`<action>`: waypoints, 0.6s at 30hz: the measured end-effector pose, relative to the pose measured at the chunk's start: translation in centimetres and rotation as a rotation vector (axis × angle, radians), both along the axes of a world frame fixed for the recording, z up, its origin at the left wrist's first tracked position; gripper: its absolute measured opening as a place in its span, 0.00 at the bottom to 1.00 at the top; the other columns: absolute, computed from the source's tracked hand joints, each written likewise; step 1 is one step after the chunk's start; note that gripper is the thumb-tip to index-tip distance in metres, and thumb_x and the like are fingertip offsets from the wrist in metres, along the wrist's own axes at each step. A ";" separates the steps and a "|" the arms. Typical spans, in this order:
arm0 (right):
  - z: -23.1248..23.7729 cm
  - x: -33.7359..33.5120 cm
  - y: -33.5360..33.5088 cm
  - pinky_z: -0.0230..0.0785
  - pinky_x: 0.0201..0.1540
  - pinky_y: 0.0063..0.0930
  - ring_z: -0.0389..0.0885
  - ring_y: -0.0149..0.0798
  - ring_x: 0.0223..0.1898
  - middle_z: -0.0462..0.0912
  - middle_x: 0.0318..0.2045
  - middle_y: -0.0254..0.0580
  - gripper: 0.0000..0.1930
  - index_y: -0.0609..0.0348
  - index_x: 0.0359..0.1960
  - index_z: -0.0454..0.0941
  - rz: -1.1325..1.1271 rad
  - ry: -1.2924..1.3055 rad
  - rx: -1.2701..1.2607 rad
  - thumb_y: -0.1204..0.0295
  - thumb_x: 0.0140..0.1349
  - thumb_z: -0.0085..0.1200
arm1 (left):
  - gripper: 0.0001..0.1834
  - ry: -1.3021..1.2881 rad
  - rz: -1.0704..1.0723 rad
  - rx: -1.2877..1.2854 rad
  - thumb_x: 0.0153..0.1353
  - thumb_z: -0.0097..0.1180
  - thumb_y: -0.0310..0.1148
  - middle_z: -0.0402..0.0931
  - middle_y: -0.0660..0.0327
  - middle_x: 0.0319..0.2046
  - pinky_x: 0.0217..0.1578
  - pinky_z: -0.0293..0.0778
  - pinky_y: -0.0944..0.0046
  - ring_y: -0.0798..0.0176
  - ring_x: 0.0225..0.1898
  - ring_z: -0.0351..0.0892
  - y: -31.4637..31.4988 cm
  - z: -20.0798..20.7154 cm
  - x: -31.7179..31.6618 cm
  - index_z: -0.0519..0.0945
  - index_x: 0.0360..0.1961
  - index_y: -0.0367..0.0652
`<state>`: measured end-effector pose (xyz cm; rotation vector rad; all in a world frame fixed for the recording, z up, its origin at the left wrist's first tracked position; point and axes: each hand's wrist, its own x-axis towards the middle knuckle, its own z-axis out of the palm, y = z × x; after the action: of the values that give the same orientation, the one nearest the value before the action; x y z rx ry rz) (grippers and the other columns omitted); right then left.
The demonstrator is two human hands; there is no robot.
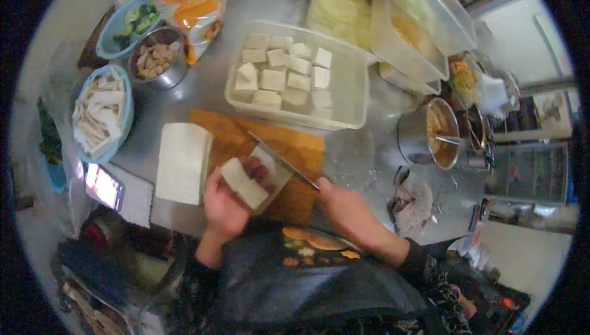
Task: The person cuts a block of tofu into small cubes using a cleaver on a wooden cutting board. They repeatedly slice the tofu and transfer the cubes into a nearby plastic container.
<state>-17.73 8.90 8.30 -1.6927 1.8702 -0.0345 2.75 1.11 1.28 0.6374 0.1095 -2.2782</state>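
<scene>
My left hand holds a piece of white tofu over a wooden cutting board. Dark reddish shapes, perhaps fingertips or their reflection, show just beyond it. In my right hand is the handle of a broad-bladed knife, its blade slanting up to the left close against the tofu piece. Left of these, a large uncut tofu block rests partly over the board's left edge. Behind the board, a clear plastic container holds several tofu cubes.
At left stand a blue basket of pale strips, a metal bowl of meat pieces, a blue bowl of greens and a lit phone. Right are stacked plastic tubs, a metal pot and a crumpled cloth.
</scene>
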 end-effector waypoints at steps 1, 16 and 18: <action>-0.3 -0.2 -0.3 0.67 0.26 0.48 0.75 0.58 0.28 0.75 0.23 0.56 0.09 0.58 0.35 0.64 -0.012 0.014 0.064 0.66 0.62 0.36 | 0.24 -0.048 -0.007 -0.001 0.61 0.34 0.47 0.69 0.56 0.48 0.52 0.60 0.43 0.53 0.51 0.66 -0.1 -0.1 -0.5 0.68 0.49 0.43; -3.5 -0.5 2.1 0.66 0.23 0.48 0.75 0.56 0.24 0.75 0.19 0.50 0.10 0.62 0.31 0.63 -0.088 -0.320 -0.296 0.70 0.51 0.46 | 0.27 -0.320 -0.171 -0.163 0.58 0.38 0.48 0.62 0.57 0.55 0.56 0.54 0.48 0.55 0.56 0.60 0.3 -1.4 1.6 0.62 0.56 0.44; -2.5 -0.4 2.4 0.66 0.25 0.48 0.75 0.56 0.26 0.75 0.19 0.52 0.09 0.62 0.32 0.64 -0.110 -0.405 -0.342 0.71 0.52 0.46 | 0.27 -0.347 -0.176 -0.179 0.59 0.38 0.48 0.62 0.57 0.55 0.56 0.54 0.48 0.55 0.56 0.60 0.3 -1.3 1.3 0.62 0.56 0.44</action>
<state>-18.08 11.30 5.79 -1.6409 1.7086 -0.7239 4.00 1.40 -0.07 0.9651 -0.3260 -2.2715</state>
